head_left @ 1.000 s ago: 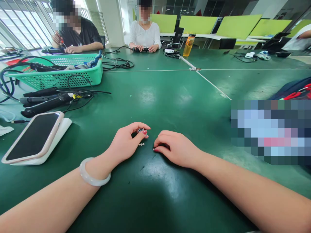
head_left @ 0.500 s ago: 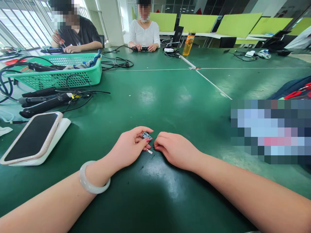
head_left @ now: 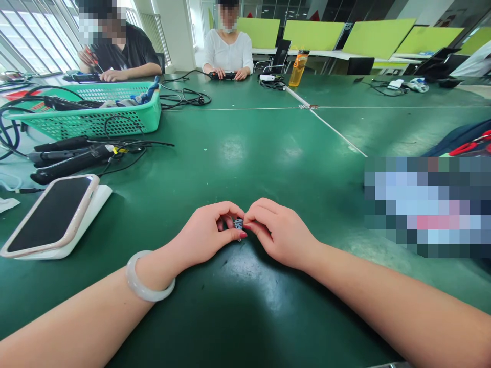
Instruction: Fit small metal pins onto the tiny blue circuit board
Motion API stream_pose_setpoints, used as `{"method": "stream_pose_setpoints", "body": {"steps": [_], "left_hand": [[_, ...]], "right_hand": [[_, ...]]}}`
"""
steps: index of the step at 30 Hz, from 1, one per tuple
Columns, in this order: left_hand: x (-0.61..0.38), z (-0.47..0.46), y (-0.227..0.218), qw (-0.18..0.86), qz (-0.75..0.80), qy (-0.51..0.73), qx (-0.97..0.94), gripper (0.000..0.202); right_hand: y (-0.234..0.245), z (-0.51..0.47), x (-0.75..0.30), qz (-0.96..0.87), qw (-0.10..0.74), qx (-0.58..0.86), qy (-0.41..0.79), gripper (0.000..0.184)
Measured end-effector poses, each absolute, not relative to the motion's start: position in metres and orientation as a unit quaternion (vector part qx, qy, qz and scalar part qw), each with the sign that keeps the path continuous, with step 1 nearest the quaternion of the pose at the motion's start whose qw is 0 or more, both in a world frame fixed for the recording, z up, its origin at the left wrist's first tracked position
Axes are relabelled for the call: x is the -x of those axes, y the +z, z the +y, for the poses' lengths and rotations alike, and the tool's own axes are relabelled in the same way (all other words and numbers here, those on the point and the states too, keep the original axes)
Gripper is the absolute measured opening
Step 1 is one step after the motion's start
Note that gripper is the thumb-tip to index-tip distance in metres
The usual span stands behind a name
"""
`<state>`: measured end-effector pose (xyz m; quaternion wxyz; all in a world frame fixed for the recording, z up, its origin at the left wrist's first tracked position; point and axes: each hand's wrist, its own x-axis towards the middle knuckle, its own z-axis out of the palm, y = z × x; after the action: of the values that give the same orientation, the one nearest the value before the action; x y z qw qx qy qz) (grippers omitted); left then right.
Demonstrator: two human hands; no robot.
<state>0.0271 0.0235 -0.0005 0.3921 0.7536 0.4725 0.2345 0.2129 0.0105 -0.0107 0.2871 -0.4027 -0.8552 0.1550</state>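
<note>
In the middle of the head view, my left hand (head_left: 207, 228) is closed, thumb and fingers gripping a small dark grey electronic part (head_left: 238, 224) with lighter markings. My right hand (head_left: 279, 231) is pinched shut at the right edge of that part, its fingertips meeting those of my left hand. Whatever the right fingertips pinch is too small and too covered to make out. Both hands stay low over the green table (head_left: 245, 306). A pale bangle (head_left: 148, 278) circles my left wrist.
To the left lie a phone (head_left: 51, 214) on a white box, black hair-straightener-like tools (head_left: 72, 162) with cords, and a green basket (head_left: 134, 120). Two people sit across the table. An orange bottle (head_left: 299, 69) stands far back; red-handled scissors (head_left: 466, 146) lie right.
The gap between my hands has closed, with the right fingertips now at the small part. My left hand has turned the part and moved slightly right; the small metal tab below it is now mostly hidden.
</note>
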Motion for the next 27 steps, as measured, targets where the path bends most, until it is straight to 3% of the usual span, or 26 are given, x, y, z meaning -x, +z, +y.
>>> {"method": "stream_pose_setpoints", "body": {"steps": [9,17,27], "left_hand": [[-0.0257,0.0266,-0.0030,0.360,0.499,0.259,-0.744,0.019],[-0.0222,0.0327,-0.0097,0.334,0.537,0.277,-0.724,0.024],[-0.0227,0.0328,-0.0086,0.336,0.532,0.271,-0.729,0.023]], "right_hand": [[-0.0117,0.0105,-0.2139,-0.854,0.291,0.409,0.134,0.017],[-0.0122,0.0075,-0.2071,-0.896,0.141,0.400,0.130,0.018],[-0.0165,0.0130,-0.2082,-0.895,0.141,0.410,0.107,0.020]]}}
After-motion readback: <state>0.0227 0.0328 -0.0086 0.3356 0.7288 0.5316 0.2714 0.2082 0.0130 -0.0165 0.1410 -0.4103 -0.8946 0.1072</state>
